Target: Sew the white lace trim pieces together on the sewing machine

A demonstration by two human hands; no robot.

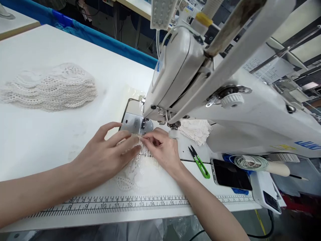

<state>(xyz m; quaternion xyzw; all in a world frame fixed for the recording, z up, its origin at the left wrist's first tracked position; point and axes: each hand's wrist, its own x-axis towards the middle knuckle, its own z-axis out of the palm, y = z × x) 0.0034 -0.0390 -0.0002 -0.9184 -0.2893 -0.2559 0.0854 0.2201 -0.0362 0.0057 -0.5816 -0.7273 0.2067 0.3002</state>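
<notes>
In front of the sewing machine's needle area, a white lace piece point(125, 182) lies partly bunched on the table, its upper part covered by my fingers. My left hand point(110, 152) comes in from the left, thumb and index finger close together on the lace, other fingers spread over the metal needle plate point(132, 123). Thumb and fingertips of my right hand point(163, 149) pinch the lace's upper edge, just below the presser foot point(144, 124). Both hands' fingertips nearly meet there.
A stack of white lace pieces point(55, 87) sits left. The sewing machine point(180, 63) rises above my hands, with more lace point(195, 130) beneath its arm. Green-handled thread snips point(200, 164), a phone point(230, 174) and coiled cord point(250, 163) lie right. A printed ruler point(115, 205) runs along the front edge.
</notes>
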